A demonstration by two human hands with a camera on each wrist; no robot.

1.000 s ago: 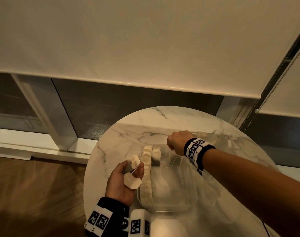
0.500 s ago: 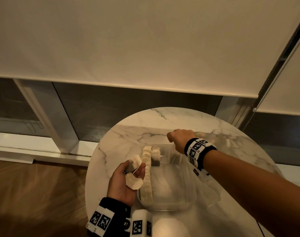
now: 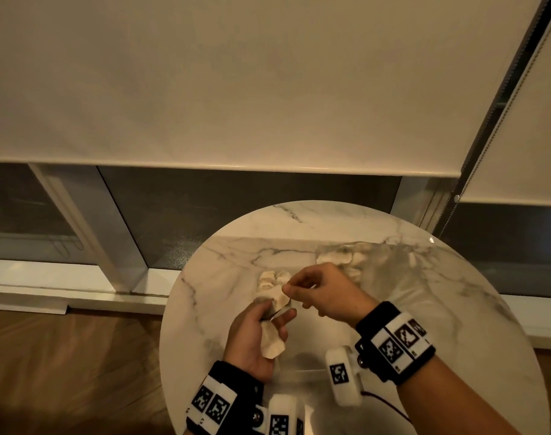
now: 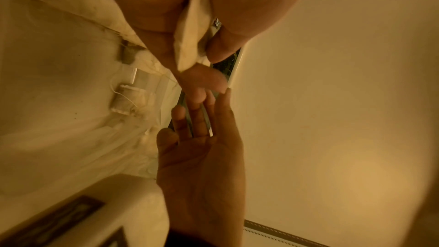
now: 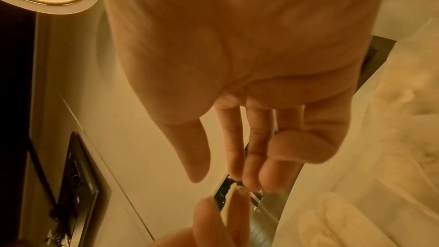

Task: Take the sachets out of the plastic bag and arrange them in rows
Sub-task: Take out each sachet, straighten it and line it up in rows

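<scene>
My left hand (image 3: 261, 332) grips two pale sachets: one lies in its palm (image 3: 272, 343), and the other sticks up past the thumb (image 3: 278, 296). The left wrist view shows a sachet (image 4: 192, 31) pinched between thumb and fingers. My right hand (image 3: 318, 293) reaches in from the right. Its fingers are straight, and its fingertips (image 5: 235, 176) meet the top edge of the upper sachet (image 5: 234, 192). Behind the hands, the far end of a row of sachets (image 3: 272, 276) shows. The clear plastic bag (image 3: 380, 262) lies at the far right with sachets (image 3: 333, 257) inside.
All this is on a round white marble table (image 3: 224, 277). A clear shallow tray (image 3: 302, 370) is faintly visible under the hands. Loose sachets with strings (image 4: 126, 99) lie beside my left hand. Window frames and a lowered blind stand beyond the table; wooden floor is at the left.
My right hand has come back from the far side of the tray to the sachet that my left hand holds. My left hand has shifted slightly right with its sachets.
</scene>
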